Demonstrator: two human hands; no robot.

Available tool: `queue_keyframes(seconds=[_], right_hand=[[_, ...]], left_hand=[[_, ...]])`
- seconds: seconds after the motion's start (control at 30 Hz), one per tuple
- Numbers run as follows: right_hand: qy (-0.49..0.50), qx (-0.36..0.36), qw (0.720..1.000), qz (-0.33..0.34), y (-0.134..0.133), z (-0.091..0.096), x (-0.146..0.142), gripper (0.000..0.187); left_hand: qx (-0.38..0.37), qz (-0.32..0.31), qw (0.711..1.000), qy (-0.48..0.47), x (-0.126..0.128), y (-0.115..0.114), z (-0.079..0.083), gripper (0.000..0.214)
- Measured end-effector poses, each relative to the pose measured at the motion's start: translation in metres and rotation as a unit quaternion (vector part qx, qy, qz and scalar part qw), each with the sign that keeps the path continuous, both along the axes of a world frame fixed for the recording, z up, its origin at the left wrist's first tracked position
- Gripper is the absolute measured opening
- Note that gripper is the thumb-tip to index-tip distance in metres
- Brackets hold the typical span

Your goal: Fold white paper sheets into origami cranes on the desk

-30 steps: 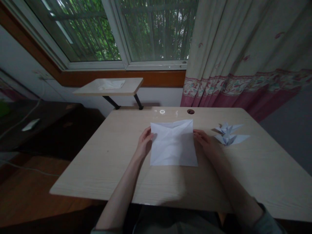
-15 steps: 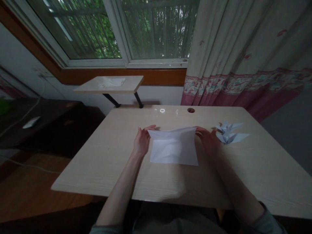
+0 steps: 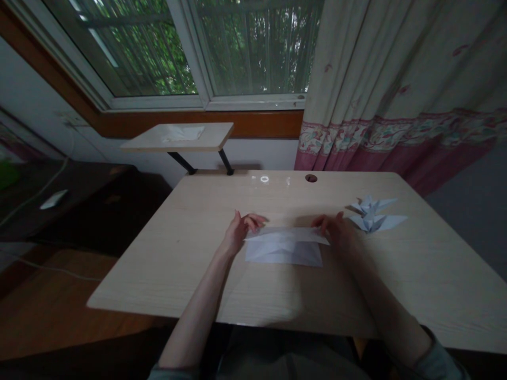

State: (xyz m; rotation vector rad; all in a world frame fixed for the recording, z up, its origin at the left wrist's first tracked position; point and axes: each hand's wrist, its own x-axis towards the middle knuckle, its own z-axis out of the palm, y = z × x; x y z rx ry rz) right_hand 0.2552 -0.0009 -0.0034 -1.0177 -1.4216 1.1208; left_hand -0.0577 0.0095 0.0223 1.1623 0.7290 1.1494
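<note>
A white sheet of paper (image 3: 283,254) lies on the desk in front of me, its far part bent over towards me as a flap. At the far left corner, the fingers of my left hand (image 3: 242,231) are curled onto the paper, thumb raised. My right hand (image 3: 335,232) grips the far right corner between thumb and fingers. Just beyond my right hand sit folded paper cranes (image 3: 372,219), close together; how many is hard to make out.
The pale wooden desk (image 3: 158,264) has a round cable hole (image 3: 311,178) near its back edge. A small raised shelf (image 3: 138,143) at the back left bears crumpled white paper (image 3: 184,133). A dark side table (image 3: 91,182) stands left. Curtains (image 3: 356,132) hang behind.
The paper's far edge, held up before, has come down towards me and now lies over the sheet as a flap. Both hands have moved slightly nearer with it.
</note>
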Motion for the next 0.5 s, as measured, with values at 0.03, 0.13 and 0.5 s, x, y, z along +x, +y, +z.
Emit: queue_keyframes(seconds=[0.03, 0.13, 0.5], right_hand=[[-0.005, 0.001, 1.000, 0.005, -0.002, 0.001, -0.002, 0.074], [-0.034, 0.008, 0.999, 0.014, -0.009, 0.007, -0.006, 0.065], [-0.329, 0.120, 0.936, 0.038, -0.015, 0.009, -0.026, 0.023]], left_hand=[[0.000, -0.009, 1.000, 0.007, 0.000, 0.000, -0.001, 0.073], [-0.006, -0.021, 0.999, 0.040, 0.001, 0.000, -0.007, 0.065], [0.141, -0.022, 0.955, 0.259, 0.011, -0.011, -0.003, 0.020]])
